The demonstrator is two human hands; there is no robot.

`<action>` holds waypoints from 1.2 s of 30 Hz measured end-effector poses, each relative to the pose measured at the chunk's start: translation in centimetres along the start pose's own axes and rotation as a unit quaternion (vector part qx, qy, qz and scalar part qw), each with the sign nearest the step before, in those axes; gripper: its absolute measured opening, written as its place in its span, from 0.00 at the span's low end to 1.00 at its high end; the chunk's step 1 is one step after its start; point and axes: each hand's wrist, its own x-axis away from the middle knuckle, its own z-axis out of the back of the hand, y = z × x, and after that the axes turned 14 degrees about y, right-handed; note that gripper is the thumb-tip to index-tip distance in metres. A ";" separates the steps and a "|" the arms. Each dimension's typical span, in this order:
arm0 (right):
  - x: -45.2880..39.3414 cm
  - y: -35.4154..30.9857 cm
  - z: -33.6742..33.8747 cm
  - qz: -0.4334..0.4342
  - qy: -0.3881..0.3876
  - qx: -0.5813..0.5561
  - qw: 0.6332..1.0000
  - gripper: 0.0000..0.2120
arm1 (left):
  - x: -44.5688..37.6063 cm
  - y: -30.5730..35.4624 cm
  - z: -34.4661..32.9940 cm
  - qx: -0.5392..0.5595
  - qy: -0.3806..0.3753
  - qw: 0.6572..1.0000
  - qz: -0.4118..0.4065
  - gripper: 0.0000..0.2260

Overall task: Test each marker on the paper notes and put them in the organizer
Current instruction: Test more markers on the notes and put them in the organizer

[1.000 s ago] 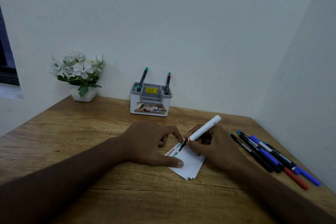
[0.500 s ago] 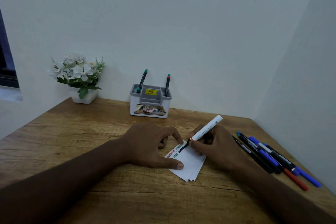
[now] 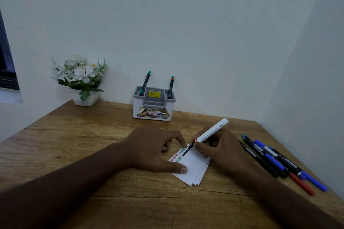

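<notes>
My right hand [image 3: 221, 148] grips a white-barrelled marker [image 3: 212, 131] with its black tip on the top corner of a small stack of white paper notes [image 3: 193, 167]. The notes carry red, green and black scribbles along the upper left edge. My left hand [image 3: 158, 148] presses the notes down with thumb and forefinger; its other fingers are curled under. A grey and white organizer [image 3: 154, 104] stands by the back wall with two dark markers [image 3: 145, 82] upright in it. Several loose markers [image 3: 275, 160] lie on the table to the right.
A white pot of white flowers [image 3: 81, 78] sits at the back left of the wooden table [image 3: 74, 145]. Walls close in behind and on the right. A dark window edge [image 3: 5, 65] shows at the far left.
The marker tip has drawn a black scribble up and to the right along the note's top corner. My left hand has stayed in place on the notes.
</notes>
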 end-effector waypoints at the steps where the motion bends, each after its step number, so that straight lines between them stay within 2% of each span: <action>1: 0.0 0.0 0.0 0.001 -0.003 0.002 1.000 0.03 | 0.0 0.0 0.0 0.000 0.000 1.000 0.001 0.34; 11: -0.1 -0.1 0.0 -0.011 0.019 -0.004 1.000 0.03 | 0.1 0.0 0.1 -0.003 -0.009 1.000 0.002 0.34; 26: -0.1 -0.2 0.3 -0.027 0.014 -0.007 1.000 0.05 | 0.0 -0.3 -0.1 0.000 -0.006 1.000 0.001 0.33; 29: -0.3 -0.2 0.7 -0.017 0.076 -0.001 0.997 0.04 | 0.0 -0.2 -0.3 -0.001 -0.007 1.000 0.002 0.33; 32: -0.4 -0.2 1.2 -0.021 0.121 -0.076 0.989 0.05 | 0.3 -0.4 -0.7 0.042 0.038 0.998 0.035 0.27; 35: -0.2 -0.3 1.0 -0.062 0.105 -0.187 0.975 0.08 | 0.3 -0.6 -0.8 0.096 0.092 0.989 0.068 0.09; 36: -0.1 -0.5 0.8 -0.082 0.096 -0.239 0.963 0.07 | 0.2 -0.7 -0.8 0.107 0.098 0.986 0.078 0.08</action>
